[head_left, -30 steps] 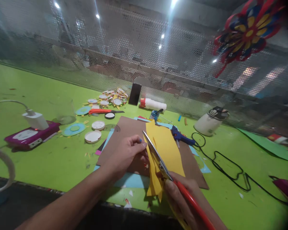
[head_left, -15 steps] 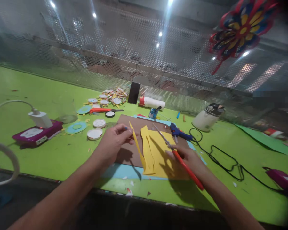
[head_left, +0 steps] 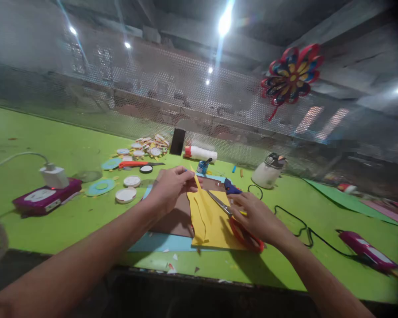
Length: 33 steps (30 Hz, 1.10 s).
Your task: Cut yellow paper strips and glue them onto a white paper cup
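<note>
My left hand point(head_left: 172, 185), thumb and fingertips pinched together, holds a narrow yellow paper strip point(head_left: 199, 189) upright. The scissors point(head_left: 223, 204), with red handles, are low over a yellow sheet point(head_left: 220, 225), blades slanting up and left. Around their pivot and upper handles are the fingers of my right hand point(head_left: 254, 214); its palm side is hidden. Another cut yellow piece point(head_left: 199, 216) rests along the sheet's left side. Beneath lie a brown sheet point(head_left: 172, 221) and light blue paper point(head_left: 155, 243).
A blue glue gun point(head_left: 231, 187) lies behind my right hand, its black cord trailing right. Behind the papers are a small blue bottle point(head_left: 202, 167), a white roll point(head_left: 201, 153) and a phone point(head_left: 177, 141). Leftward are a red cutter point(head_left: 134, 164), white lids point(head_left: 126, 195) and a purple power strip point(head_left: 48, 196).
The yellow strip has come away from the sheet's edge into my left hand's pinch. My right hand has moved the scissors right and lower, turning the handles downward. The view has shifted.
</note>
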Each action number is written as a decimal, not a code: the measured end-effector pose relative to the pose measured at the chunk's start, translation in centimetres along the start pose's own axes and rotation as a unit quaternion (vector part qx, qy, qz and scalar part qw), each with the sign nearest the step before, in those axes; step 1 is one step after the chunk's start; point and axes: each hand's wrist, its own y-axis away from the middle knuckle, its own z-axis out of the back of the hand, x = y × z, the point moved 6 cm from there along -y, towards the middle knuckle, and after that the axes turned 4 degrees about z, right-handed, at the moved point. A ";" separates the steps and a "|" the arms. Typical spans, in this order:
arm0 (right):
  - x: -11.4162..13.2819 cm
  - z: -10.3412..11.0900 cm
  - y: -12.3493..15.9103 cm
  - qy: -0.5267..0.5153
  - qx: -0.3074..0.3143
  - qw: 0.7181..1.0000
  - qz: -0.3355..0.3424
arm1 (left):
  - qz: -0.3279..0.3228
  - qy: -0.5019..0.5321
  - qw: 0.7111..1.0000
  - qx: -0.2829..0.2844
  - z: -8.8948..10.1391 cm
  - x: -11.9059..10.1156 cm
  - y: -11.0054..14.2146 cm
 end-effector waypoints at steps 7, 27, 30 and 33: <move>4.5 -3.5 -2.8 -0.356 0.075 0.931 0.032 | -0.054 -0.008 0.997 0.048 -1.5 0.5 -0.5; 1.9 -7.1 -3.6 -0.668 0.111 0.732 -0.070 | -0.142 0.016 0.990 -0.017 2.0 1.6 -1.7; 1.8 -7.0 -3.5 -0.665 0.110 0.735 -0.072 | -0.149 0.000 0.989 -0.016 2.0 1.7 -1.7; 1.5 -7.1 -3.6 -0.658 0.105 0.742 -0.076 | -0.150 -0.004 0.989 -0.012 1.9 1.7 -1.6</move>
